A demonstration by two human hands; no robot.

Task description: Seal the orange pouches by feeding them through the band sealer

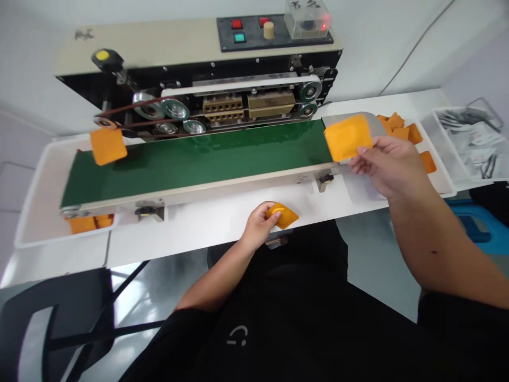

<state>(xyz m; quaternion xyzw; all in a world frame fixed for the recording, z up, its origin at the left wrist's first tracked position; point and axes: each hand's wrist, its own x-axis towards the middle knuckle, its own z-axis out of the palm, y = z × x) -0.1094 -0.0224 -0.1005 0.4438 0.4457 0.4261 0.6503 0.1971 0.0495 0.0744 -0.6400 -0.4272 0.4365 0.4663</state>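
A long white table [207,225] runs across. On it sits a big tan and black machine [151,48], with wheels and bands on its front. A long green belt [207,162] lies flat along the machine's front. A black chair [79,297] is at the bottom left.

A white tub [40,180] is at the belt's left end, with orange packets [83,225] in it. Another white tub [445,164] is past the right end, and it has orange packets [427,162] too. Just beside that one is a clear bin [445,132] full of silver packets [481,143].

The right hand [397,164] pinches an orange packet [345,138] by its corner, thumb in front. That packet is at the right end of the green belt; I can't tell if they touch. The left hand [258,225] has its fingers closed on a second orange packet [288,216], near the table's front edge. A third orange packet [108,147] is at the machine's left end.

On top of the machine are a round tan knob [269,30], a red button [236,24] and a green button [239,37].
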